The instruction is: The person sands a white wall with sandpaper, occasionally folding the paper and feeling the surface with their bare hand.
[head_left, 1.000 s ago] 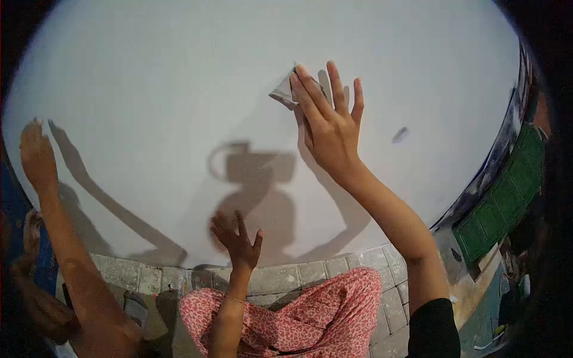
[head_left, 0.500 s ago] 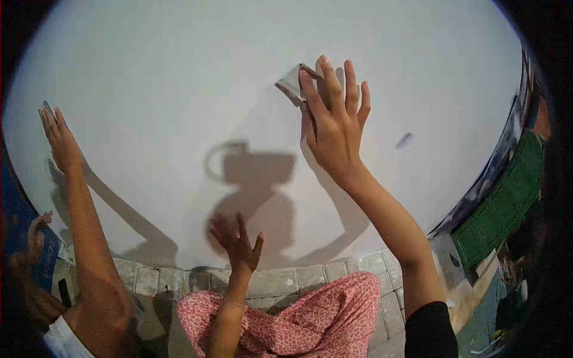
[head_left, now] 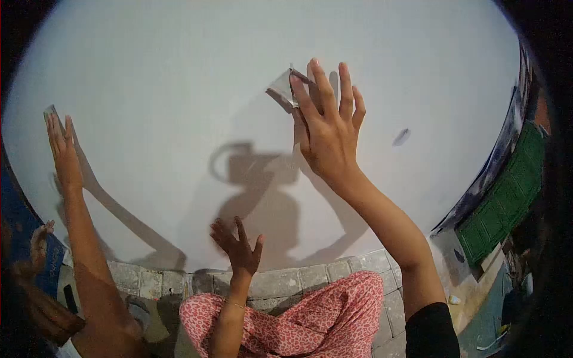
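My right hand [head_left: 329,134] lies over a creased grey sheet of sandpaper [head_left: 282,87] on the white wall [head_left: 179,77]. Its fingers stretch upward, and the folded sheet sticks out to the left from under the index finger and thumb. Lower down, my left hand [head_left: 240,247] holds nothing, its fingers spread in front of the wall within the shadow of my head. A bracelet circles that wrist. Pink patterned cloth [head_left: 286,322] covers my bent legs below.
At the left, another person's hand [head_left: 67,158] rests flat against the wall with a small grey sheet [head_left: 50,110] at its fingertips. Grey paving blocks [head_left: 280,285] run along the wall's foot. A green panel [head_left: 498,197] stands at the right. The wall carries a small dark mark [head_left: 401,137].
My right hand has slid slightly left and down with the sandpaper. My left hand has barely moved. The other person's hand has moved down the wall and a little right.
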A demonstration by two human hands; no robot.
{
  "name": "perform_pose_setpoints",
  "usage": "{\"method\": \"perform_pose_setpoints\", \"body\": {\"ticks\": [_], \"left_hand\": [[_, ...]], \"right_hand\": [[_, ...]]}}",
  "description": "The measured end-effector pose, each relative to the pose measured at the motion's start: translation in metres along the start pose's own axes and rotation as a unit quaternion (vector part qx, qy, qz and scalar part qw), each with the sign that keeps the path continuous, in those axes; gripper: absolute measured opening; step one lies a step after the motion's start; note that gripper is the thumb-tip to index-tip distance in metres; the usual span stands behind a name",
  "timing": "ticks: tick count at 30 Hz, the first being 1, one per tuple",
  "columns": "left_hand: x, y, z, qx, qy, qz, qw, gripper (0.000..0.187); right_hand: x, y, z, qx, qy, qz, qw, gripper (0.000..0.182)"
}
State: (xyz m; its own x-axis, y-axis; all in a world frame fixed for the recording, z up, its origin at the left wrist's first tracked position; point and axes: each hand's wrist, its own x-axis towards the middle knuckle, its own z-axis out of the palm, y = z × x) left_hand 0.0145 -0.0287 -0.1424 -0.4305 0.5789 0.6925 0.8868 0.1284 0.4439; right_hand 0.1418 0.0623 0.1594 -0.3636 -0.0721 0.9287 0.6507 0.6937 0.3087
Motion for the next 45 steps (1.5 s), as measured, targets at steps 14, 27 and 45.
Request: {"method": "perform_pose_setpoints", "body": {"ticks": [14,27,45], "left_hand": [[0.000,-0.003,-0.001,0.008,0.009,0.015,1.000,0.080],[-0.004,-0.001,0.008,0.019,0.012,0.007,1.000,0.089],[-0.005,0.002,0.003,0.032,0.038,0.027,0.998,0.086]], "right_hand": [[0.002,-0.009,-0.006,-0.033,-0.011,0.009,0.999,0.042],[0.002,-0.009,-0.010,-0.013,-0.022,0.020,0.999,0.041],[-0.023,0.038,-0.013,0.035,0.046,-0.015,0.998,0.042]]}}
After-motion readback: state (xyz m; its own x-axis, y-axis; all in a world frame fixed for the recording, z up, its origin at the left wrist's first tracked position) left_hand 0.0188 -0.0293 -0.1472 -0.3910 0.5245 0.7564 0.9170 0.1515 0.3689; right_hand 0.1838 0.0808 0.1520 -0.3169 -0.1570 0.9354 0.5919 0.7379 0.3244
